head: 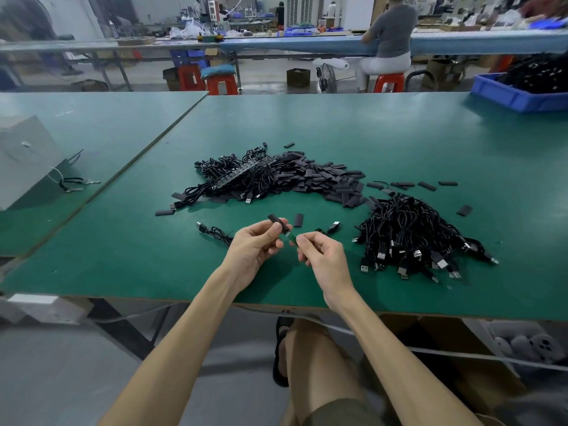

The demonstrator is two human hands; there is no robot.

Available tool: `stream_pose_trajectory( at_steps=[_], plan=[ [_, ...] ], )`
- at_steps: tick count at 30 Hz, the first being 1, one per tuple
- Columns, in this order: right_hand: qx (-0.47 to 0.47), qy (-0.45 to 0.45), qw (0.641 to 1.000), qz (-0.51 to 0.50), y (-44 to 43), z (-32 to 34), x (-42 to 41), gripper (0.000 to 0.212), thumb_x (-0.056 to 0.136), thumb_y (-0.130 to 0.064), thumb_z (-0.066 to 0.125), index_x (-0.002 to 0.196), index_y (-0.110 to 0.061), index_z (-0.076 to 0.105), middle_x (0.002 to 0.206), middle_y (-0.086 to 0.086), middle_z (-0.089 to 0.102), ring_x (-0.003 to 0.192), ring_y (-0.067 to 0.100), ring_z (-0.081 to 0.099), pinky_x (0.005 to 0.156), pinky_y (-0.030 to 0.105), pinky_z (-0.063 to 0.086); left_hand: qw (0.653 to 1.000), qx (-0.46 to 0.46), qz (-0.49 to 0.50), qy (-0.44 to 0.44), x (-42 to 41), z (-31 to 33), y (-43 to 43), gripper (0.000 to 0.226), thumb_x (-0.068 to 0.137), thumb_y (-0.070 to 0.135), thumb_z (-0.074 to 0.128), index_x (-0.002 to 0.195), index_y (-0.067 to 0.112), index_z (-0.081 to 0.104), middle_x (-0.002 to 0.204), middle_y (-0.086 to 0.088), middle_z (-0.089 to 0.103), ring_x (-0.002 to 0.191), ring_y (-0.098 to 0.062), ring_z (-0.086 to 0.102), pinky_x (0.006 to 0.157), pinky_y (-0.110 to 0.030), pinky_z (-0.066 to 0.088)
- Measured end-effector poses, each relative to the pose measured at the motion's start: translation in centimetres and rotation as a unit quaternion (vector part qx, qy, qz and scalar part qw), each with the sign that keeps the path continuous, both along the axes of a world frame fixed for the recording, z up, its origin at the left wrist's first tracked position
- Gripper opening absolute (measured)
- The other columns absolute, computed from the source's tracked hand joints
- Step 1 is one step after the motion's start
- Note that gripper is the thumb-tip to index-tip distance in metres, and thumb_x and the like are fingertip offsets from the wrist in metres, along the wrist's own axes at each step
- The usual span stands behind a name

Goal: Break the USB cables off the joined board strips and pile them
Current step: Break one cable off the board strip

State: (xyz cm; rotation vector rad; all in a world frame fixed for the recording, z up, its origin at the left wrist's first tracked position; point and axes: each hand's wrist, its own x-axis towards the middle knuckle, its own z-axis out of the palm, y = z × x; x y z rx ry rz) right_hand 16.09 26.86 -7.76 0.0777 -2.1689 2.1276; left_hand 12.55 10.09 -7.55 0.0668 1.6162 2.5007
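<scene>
My left hand (256, 244) pinches a short black sleeve (278, 222) over the green table (399, 133). My right hand (319, 252) pinches a small green board piece (292, 238) whose tip meets the sleeve's end. The cable of that piece is hidden by my fingers; a USB plug (334, 226) lies just behind my right hand. A joined board strip (242, 173) rests on a tangle of attached cables (227, 176) at the centre. The pile of separated cables (408, 238) sits to the right, plugs toward me.
A heap of black sleeves (325, 179) spreads between the two cable heaps. One loose cable (215, 232) lies left of my left hand. A blue bin (519, 93) stands far right, a grey box (27, 158) far left. A seated person (387, 41) works at the back.
</scene>
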Motion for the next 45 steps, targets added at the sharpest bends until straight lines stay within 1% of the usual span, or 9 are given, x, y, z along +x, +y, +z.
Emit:
stream_pose_trajectory(
  at_steps=[5, 10, 14, 16, 18, 21, 31, 37, 45],
  plan=[
    [-0.008, 0.0, 1.0, 0.003, 0.0, 0.0, -0.1, 0.024, 0.102, -0.019, 0.061, 0.088, -0.004, 0.073, 0.062, -0.005, 0.059, 0.062, 0.011, 0.048, 0.06, 0.024, 0.04, 1.0, -0.006, -0.017, -0.003, 0.0, 0.2, -0.1, 0.021, 0.082, 0.023, 0.077, 0.097, 0.009, 0.08, 0.103, -0.008, 0.073, 0.061, -0.009, 0.059, 0.054, -0.018, 0.047],
    [-0.015, -0.003, 1.0, 0.001, 0.0, -0.2, -0.3, 0.023, 0.103, -0.018, 0.061, 0.087, -0.004, 0.072, 0.061, -0.005, 0.059, 0.062, 0.011, 0.048, 0.06, 0.024, 0.039, 0.999, -0.004, -0.038, 0.003, 0.0, 0.3, -0.3, 0.015, 0.084, 0.017, 0.074, 0.095, 0.011, 0.08, 0.101, -0.008, 0.074, 0.06, -0.009, 0.058, 0.054, -0.017, 0.046],
    [-0.013, 0.001, 1.0, -0.003, 0.0, -0.4, -0.3, 0.023, 0.102, -0.018, 0.062, 0.085, -0.005, 0.07, 0.061, -0.006, 0.062, 0.061, 0.01, 0.051, 0.059, 0.022, 0.041, 0.999, -0.034, -0.026, 0.024, 0.2, 0.3, -0.1, 0.013, 0.083, 0.016, 0.075, 0.095, 0.012, 0.079, 0.099, -0.008, 0.073, 0.062, -0.012, 0.061, 0.056, -0.019, 0.048],
    [-0.011, 0.002, 1.0, 0.004, 0.1, -0.5, -0.2, 0.022, 0.102, -0.019, 0.063, 0.085, -0.007, 0.07, 0.062, -0.005, 0.064, 0.06, 0.009, 0.052, 0.059, 0.021, 0.043, 0.998, -0.048, -0.01, 0.04, 0.4, 0.2, 0.1, 0.014, 0.083, 0.016, 0.076, 0.096, 0.012, 0.078, 0.101, -0.01, 0.073, 0.062, -0.013, 0.062, 0.056, -0.02, 0.048],
    [-0.005, 0.005, 1.0, 0.015, 0.1, -0.5, -0.2, 0.022, 0.102, -0.019, 0.063, 0.085, -0.007, 0.07, 0.063, -0.004, 0.065, 0.06, 0.008, 0.053, 0.059, 0.021, 0.044, 0.998, -0.045, -0.005, 0.049, 0.6, 0.1, 0.0, 0.013, 0.084, 0.016, 0.075, 0.097, 0.013, 0.077, 0.104, -0.011, 0.074, 0.061, -0.012, 0.061, 0.056, -0.019, 0.048],
    [-0.004, 0.008, 1.0, 0.022, 0.1, -0.5, -0.1, 0.021, 0.101, -0.019, 0.064, 0.085, -0.007, 0.07, 0.062, -0.003, 0.065, 0.058, 0.007, 0.053, 0.059, 0.021, 0.044, 0.998, -0.036, -0.02, 0.047, 0.6, 0.0, -0.3, 0.012, 0.085, 0.015, 0.074, 0.096, 0.016, 0.079, 0.103, -0.01, 0.075, 0.059, -0.012, 0.06, 0.055, -0.019, 0.048],
    [0.003, 0.011, 0.999, 0.03, 0.1, -0.5, -0.2, 0.019, 0.101, -0.019, 0.064, 0.087, -0.008, 0.07, 0.062, -0.002, 0.065, 0.059, 0.009, 0.053, 0.06, 0.023, 0.045, 0.998, -0.025, -0.054, 0.019, -0.1, 0.0, -0.8, 0.015, 0.085, 0.014, 0.074, 0.099, 0.011, 0.077, 0.103, -0.013, 0.073, 0.059, -0.012, 0.058, 0.057, -0.02, 0.05],
    [0.004, 0.011, 1.0, 0.025, 0.1, -0.5, -0.1, 0.019, 0.101, -0.019, 0.065, 0.086, -0.009, 0.071, 0.062, -0.002, 0.066, 0.058, 0.007, 0.054, 0.06, 0.023, 0.045, 0.998, -0.031, -0.043, 0.039, 0.0, -0.2, -0.6, 0.012, 0.086, 0.013, 0.072, 0.097, 0.015, 0.077, 0.105, -0.013, 0.074, 0.059, -0.013, 0.059, 0.058, -0.02, 0.05],
    [0.001, 0.008, 1.0, 0.018, 0.1, -0.4, -0.2, 0.02, 0.102, -0.018, 0.064, 0.086, -0.008, 0.071, 0.062, -0.002, 0.065, 0.057, 0.007, 0.052, 0.06, 0.022, 0.045, 0.995, -0.04, -0.09, 0.029, -0.2, 0.2, -1.0, 0.014, 0.086, 0.009, 0.069, 0.1, 0.009, 0.074, 0.1, -0.01, 0.072, 0.06, -0.014, 0.057, 0.059, -0.021, 0.05]
  ],
)
